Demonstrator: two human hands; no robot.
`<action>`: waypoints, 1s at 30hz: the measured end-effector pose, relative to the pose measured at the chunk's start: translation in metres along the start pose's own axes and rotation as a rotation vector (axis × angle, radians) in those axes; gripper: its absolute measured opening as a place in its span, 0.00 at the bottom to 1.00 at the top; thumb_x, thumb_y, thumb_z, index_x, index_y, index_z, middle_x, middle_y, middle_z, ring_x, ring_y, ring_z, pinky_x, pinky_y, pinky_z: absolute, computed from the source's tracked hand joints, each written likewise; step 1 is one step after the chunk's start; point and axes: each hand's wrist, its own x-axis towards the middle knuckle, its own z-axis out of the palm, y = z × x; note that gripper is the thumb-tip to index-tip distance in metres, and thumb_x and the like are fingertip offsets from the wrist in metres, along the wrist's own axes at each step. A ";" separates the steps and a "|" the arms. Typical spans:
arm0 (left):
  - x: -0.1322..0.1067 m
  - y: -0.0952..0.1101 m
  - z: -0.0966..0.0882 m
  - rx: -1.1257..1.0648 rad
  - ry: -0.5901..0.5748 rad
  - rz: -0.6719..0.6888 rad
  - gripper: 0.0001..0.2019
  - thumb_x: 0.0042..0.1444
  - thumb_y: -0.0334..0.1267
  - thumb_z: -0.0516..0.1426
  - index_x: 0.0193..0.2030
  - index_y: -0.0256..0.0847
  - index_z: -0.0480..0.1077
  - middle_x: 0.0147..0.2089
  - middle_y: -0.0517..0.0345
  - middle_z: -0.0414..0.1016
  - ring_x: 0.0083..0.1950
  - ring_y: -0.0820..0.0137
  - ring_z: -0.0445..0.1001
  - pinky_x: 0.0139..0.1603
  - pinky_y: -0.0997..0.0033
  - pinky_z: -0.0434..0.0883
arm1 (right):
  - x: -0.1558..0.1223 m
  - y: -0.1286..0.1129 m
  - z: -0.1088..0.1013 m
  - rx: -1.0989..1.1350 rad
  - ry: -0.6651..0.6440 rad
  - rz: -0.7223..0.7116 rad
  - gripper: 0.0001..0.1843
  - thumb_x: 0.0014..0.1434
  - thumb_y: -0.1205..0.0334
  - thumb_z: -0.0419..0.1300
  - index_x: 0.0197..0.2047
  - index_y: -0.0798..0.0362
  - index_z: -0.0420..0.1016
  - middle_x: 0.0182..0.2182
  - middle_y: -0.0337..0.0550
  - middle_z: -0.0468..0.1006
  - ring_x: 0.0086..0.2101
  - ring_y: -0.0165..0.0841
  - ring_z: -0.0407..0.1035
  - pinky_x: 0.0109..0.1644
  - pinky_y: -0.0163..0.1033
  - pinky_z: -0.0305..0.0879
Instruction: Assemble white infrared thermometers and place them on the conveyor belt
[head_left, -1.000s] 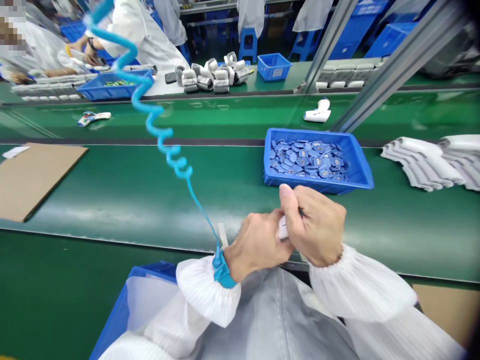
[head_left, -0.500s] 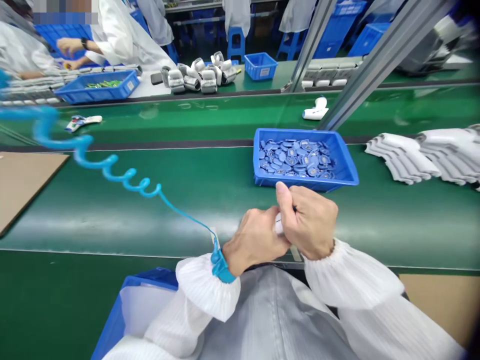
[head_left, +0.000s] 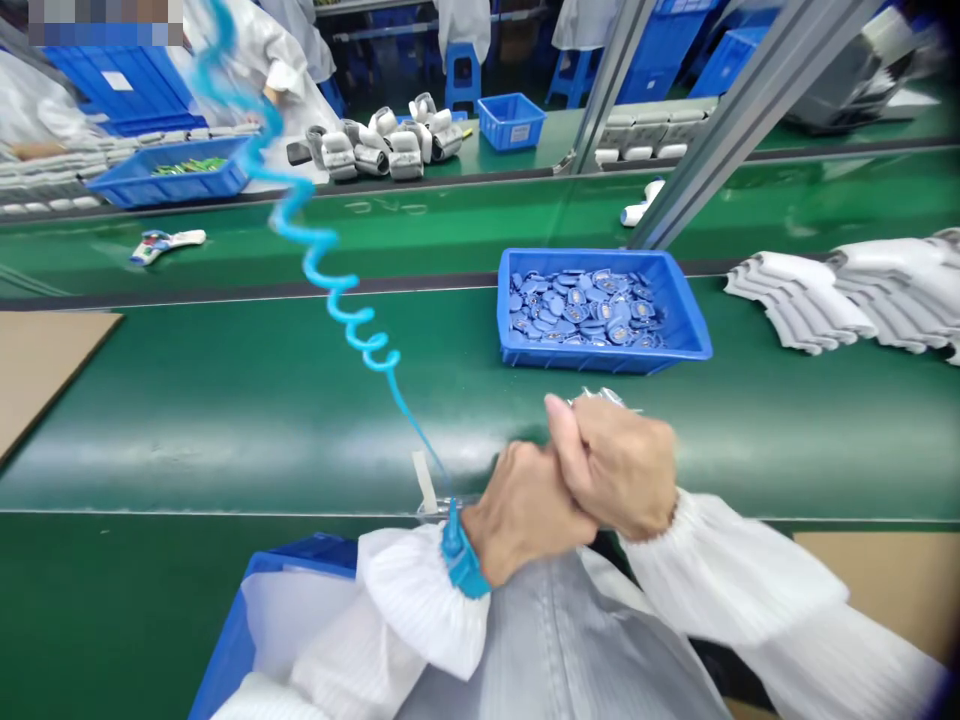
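Note:
My left hand [head_left: 532,505] and my right hand [head_left: 622,460] are pressed together over the near edge of the green belt, both with fingers curled. The right one overlaps the left, its thumb pointing up. The white plastic part that showed between them is now hidden by the fingers. A bit of clear plastic [head_left: 604,397] shows just beyond my right knuckles. Round my left wrist is a blue wrist strap [head_left: 463,560] with a coiled blue cord [head_left: 330,270] running up and left. Beyond the hands, a blue bin [head_left: 679,345] holds many small blue oval pieces.
Nested white housings [head_left: 802,295] lie at right. A pale strip [head_left: 424,480] is by my left wrist. Cardboard [head_left: 52,370] lies at left, a blue crate [head_left: 232,640] below. A metal post [head_left: 720,140] slants up past the bin. Co-workers sit across the far belt.
Both hands have dipped slightly and the white part between them is no longer visible. The coiled cord has swung right. On the far belt, the white device by the post has shifted right.

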 end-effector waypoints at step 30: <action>-0.057 -0.025 -0.101 -0.193 0.190 -0.281 0.16 0.59 0.43 0.65 0.54 0.46 0.74 0.53 0.59 0.80 0.50 0.64 0.77 0.51 0.67 0.70 | 0.047 0.070 -0.025 0.288 -0.222 0.344 0.12 0.67 0.55 0.61 0.39 0.49 0.83 0.34 0.41 0.85 0.33 0.35 0.79 0.38 0.39 0.68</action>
